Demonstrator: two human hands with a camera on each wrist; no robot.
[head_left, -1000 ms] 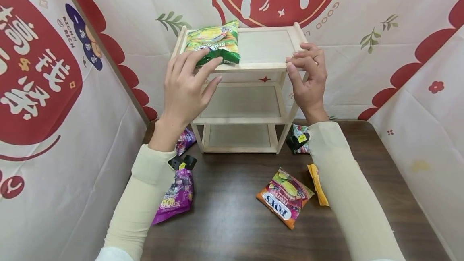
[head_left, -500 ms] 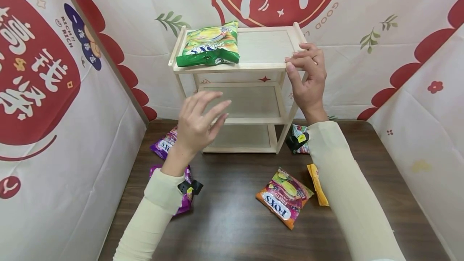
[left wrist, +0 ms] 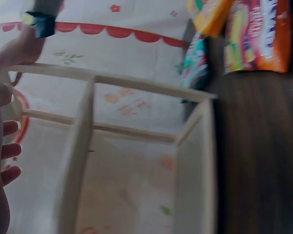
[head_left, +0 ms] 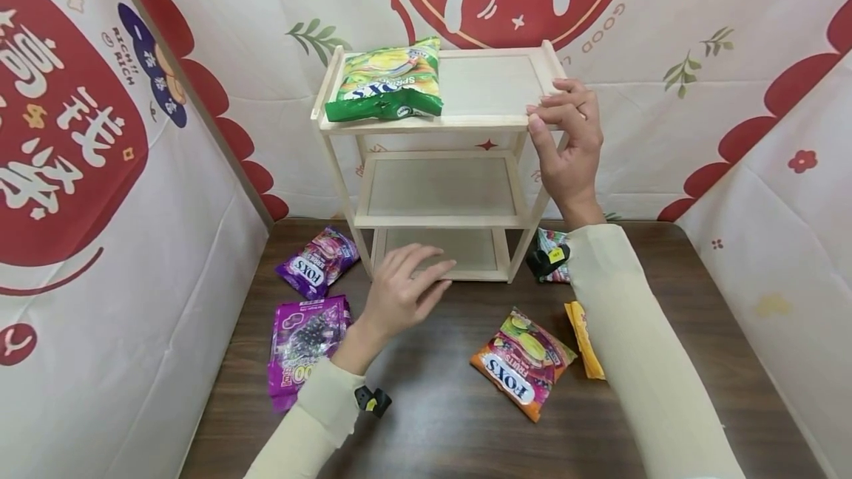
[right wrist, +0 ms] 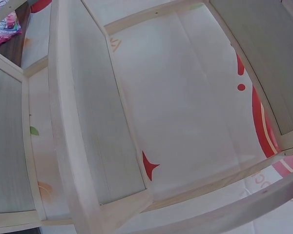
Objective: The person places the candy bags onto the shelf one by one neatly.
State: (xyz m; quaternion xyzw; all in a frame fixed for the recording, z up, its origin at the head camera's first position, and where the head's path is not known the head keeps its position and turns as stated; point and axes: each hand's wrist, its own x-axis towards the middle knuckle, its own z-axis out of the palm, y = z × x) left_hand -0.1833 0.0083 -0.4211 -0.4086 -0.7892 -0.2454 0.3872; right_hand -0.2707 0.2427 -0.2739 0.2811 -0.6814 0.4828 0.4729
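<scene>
A pale wooden shelf rack (head_left: 442,187) with three tiers stands on the table against the back cloth. On the left of its top tier lies a green and yellow Fox's candy bag (head_left: 386,83). My right hand (head_left: 571,143) holds the front right corner of the top tier, fingers over it and thumb at the front. My left hand (head_left: 406,290) hovers before the bottom tier with loosely bent fingers and nothing in them. In the left wrist view, the left hand's (left wrist: 2,156) fingertips show beside the rack. The right wrist view looks into the rack's tiers (right wrist: 102,112).
Left on the table (head_left: 426,398) lie a purple Fox's bag (head_left: 319,261) and a larger purple grape-candy bag (head_left: 309,338). At right are an orange-red Fox's bag (head_left: 524,361), a partly covered yellow packet (head_left: 584,338) and a green-and-red bag (head_left: 554,242). Cloth walls enclose the table.
My left hand has let the green bag be on the top tier and moved down and right, to in front of the bottom tier. The right hand has stayed on the corner.
</scene>
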